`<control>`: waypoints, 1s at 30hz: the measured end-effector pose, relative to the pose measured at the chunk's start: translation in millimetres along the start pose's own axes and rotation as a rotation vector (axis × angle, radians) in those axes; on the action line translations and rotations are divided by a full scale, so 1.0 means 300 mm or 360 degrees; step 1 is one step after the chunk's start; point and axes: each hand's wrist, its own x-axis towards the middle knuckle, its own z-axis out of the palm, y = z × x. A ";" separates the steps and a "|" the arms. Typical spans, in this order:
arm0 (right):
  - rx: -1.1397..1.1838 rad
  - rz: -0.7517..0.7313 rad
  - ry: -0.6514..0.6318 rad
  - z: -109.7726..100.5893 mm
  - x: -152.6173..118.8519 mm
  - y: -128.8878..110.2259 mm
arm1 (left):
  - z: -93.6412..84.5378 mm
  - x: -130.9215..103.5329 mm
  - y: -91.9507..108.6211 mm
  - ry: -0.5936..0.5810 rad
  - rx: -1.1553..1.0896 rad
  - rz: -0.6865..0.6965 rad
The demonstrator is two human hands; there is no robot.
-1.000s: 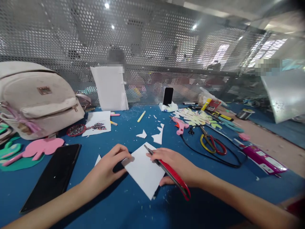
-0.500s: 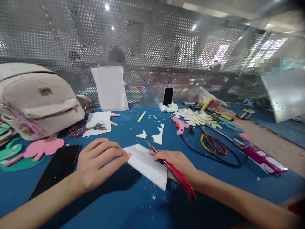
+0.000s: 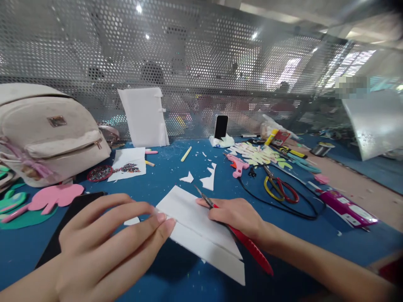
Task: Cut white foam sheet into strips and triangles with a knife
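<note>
White foam-like sheet pieces [image 3: 192, 214] lie over the blue table in front of me, one overlapping another along a slanting edge. My left hand [image 3: 116, 243] pinches their left corner between thumb and fingers. The red utility knife [image 3: 248, 247] is in my right hand [image 3: 239, 218], its blade pointing up and left above the white surface. Some of my right fingers are hidden beneath the hand and knife. Small white offcuts [image 3: 208, 178] lie just beyond the sheets.
A cream backpack [image 3: 63, 134] and pink cutout [image 3: 55, 197] are at the left. A phone [image 3: 221, 127] stands at the back. Pink glue gun [image 3: 236, 165], scissors [image 3: 281, 188], pale strips [image 3: 255, 153] and a purple packet [image 3: 348, 207] lie at the right.
My left hand has come nearer and looks larger. The white sheet has shifted, and a second strip now shows along its lower edge. The knife has moved slightly right and down.
</note>
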 end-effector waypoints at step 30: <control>-0.0012 -0.0099 0.0354 -0.093 0.191 -0.072 | 0.097 0.092 -0.065 0.0013 -0.0672 -0.0294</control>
